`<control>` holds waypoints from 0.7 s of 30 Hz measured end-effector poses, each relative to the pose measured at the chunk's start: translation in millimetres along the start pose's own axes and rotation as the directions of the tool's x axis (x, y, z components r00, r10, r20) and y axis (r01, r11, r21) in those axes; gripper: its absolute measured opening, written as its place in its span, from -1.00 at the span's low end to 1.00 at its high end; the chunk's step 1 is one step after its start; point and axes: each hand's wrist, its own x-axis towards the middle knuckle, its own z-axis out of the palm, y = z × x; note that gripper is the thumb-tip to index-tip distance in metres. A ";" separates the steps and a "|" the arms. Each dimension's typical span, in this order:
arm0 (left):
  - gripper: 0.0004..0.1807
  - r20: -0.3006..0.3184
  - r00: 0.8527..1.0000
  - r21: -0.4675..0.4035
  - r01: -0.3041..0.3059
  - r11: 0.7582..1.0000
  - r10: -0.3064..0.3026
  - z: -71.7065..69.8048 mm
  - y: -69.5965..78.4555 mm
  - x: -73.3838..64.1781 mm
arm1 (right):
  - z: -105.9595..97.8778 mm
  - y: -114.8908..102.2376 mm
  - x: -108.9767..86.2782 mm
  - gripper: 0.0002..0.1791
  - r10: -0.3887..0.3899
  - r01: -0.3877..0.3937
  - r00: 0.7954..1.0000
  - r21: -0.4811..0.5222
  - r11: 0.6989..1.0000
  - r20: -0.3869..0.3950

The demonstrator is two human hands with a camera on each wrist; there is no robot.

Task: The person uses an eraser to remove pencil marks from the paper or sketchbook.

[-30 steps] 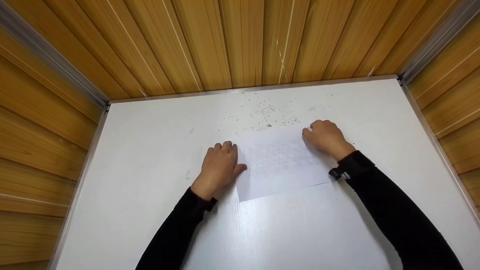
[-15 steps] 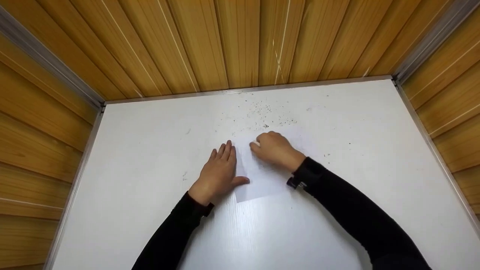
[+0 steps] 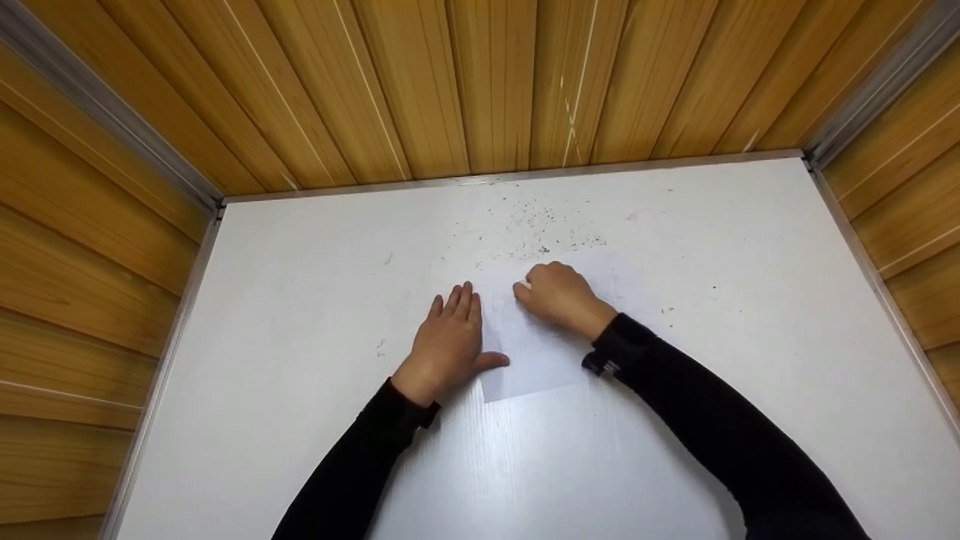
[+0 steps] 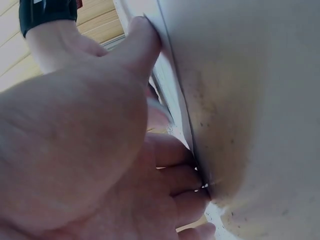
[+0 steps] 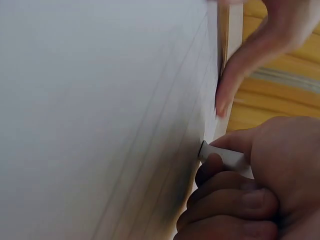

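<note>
A white sheet of paper [image 3: 536,371] with faint pencil lines lies on the white table. My left hand [image 3: 446,341] rests flat along its left edge, fingers straight, the thumb spread out over the paper. Over the upper middle of the sheet, my right hand [image 3: 562,298] pinches a small white eraser [image 5: 230,159] between thumb and curled fingers. In the right wrist view the eraser's end, which looks dark at the edge, meets the paper close to several thin grey lines. Most of the eraser is hidden in the head view by the fingers.
Dark crumbs [image 3: 544,225] are scattered on the table [image 3: 315,300] beyond the paper, with a few more to its right. Wood-look panels [image 3: 435,90] with metal edging enclose the table at the back and both sides.
My right hand has moved left with the eraser, from the paper's right side to its upper middle. My left thumb has slid a little nearer, and the left fingers have straightened.
</note>
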 end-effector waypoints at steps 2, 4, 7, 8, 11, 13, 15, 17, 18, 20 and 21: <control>0.34 0.013 1.000 0.011 0.004 1.000 -0.004 -0.1 1.1 0.0 | -11.2 23.9 -7.2 -0.37 0.030 -0.030 0.999 0.028 0.999 0.012; 0.34 0.017 1.000 0.009 0.005 1.000 -0.005 0.0 1.4 -0.3 | -23.6 49.9 -15.7 -0.32 0.069 -0.071 0.997 0.052 0.996 0.024; 0.34 0.014 1.000 0.013 0.001 1.000 -0.001 0.2 -0.2 -1.6 | -40.9 86.5 -28.7 -0.26 0.126 -0.128 0.992 0.058 0.990 0.032; 0.33 0.008 1.000 0.011 -0.001 1.000 0.001 0.2 -1.1 -2.0 | -46.1 96.6 -32.9 -0.25 0.146 -0.147 0.989 0.052 0.988 0.031; 0.33 -0.008 1.000 0.008 -0.010 1.000 0.010 0.6 -4.1 -2.3 | -56.4 118.5 -42.4 -0.22 0.191 -0.192 0.981 0.032 0.981 0.021; 0.33 -0.016 1.000 0.002 -0.014 1.000 0.014 1.1 -5.3 -2.0 | -59.0 126.1 -45.4 -0.22 0.201 -0.201 0.979 0.023 0.979 0.014; 0.33 -0.018 1.000 -0.009 -0.017 1.000 0.017 1.7 -5.4 -1.4 | -59.3 129.4 -46.9 -0.22 0.196 -0.196 0.981 0.020 0.980 0.003; 0.33 -0.012 1.000 -0.022 -0.020 1.000 0.020 2.6 -4.4 -0.7 | -58.2 130.5 -47.6 -0.25 0.183 -0.183 0.983 0.012 0.983 -0.011; 0.33 -0.006 1.000 -0.028 -0.020 0.999 0.020 3.1 -3.7 -0.5 | -57.9 130.7 -48.4 -0.27 0.178 -0.178 0.984 0.007 0.984 -0.019; 0.34 0.005 1.000 -0.033 -0.019 0.999 0.019 3.6 -1.7 -0.4 | -58.1 128.8 -50.3 -0.31 0.169 -0.169 0.985 -0.001 0.986 -0.038; 0.34 0.012 1.000 -0.033 -0.016 0.999 0.016 3.6 -0.8 -0.6 | -57.8 126.6 -50.8 -0.33 0.166 -0.166 0.985 -0.003 0.986 -0.046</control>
